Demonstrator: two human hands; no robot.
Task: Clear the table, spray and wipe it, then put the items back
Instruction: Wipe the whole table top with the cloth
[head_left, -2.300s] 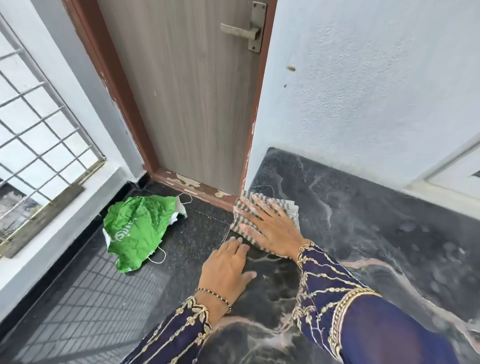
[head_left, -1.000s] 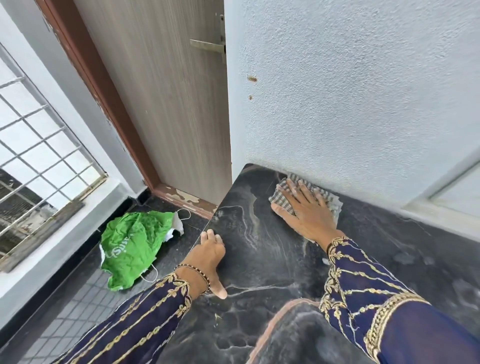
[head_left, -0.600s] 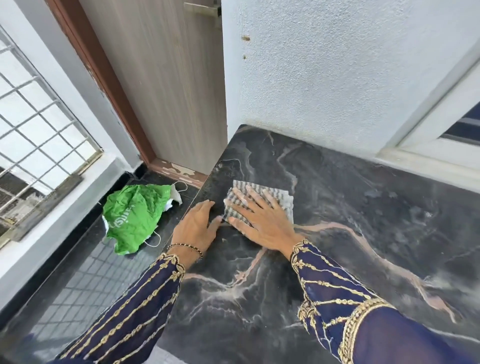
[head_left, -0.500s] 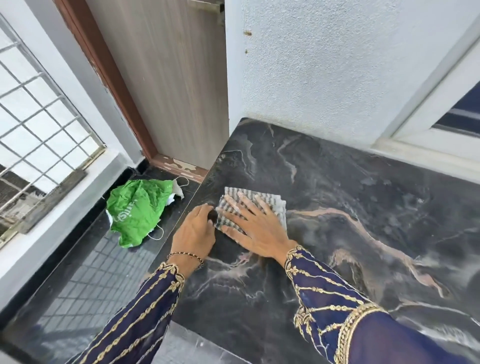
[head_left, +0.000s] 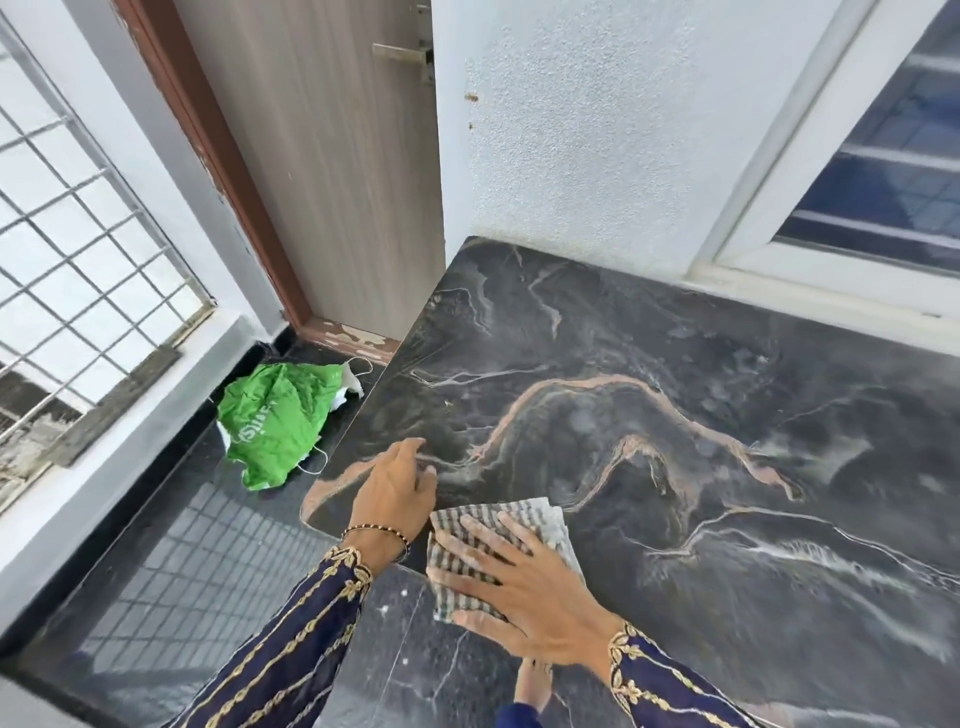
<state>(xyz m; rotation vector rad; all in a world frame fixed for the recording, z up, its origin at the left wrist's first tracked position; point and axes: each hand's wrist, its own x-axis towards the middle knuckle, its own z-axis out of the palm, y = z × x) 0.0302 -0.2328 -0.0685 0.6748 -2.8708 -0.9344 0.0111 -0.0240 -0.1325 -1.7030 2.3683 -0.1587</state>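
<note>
The table is a dark marble slab (head_left: 675, 395) with pale pink veins, set against a white wall. A checked grey-and-white cloth (head_left: 545, 519) lies at the slab's near left corner. My right hand (head_left: 519, 587) presses flat on the cloth with fingers spread, and part of the cloth hangs past the front edge. Just to the left, my left hand (head_left: 392, 486) rests on the slab's left edge with its fingers curled, holding nothing. Both arms wear dark blue sleeves with gold embroidery.
A crumpled green bag (head_left: 275, 421) lies on the dark tiled floor to the left of the slab. Behind it is a wooden door (head_left: 337, 156) in a brown frame. A grilled window (head_left: 78, 234) is at far left, and a white-framed window (head_left: 883, 156) at back right.
My right hand has dragged the cloth from the slab's back left corner to its near left corner. My left hand has stayed on the left edge, sliding nearer with it.
</note>
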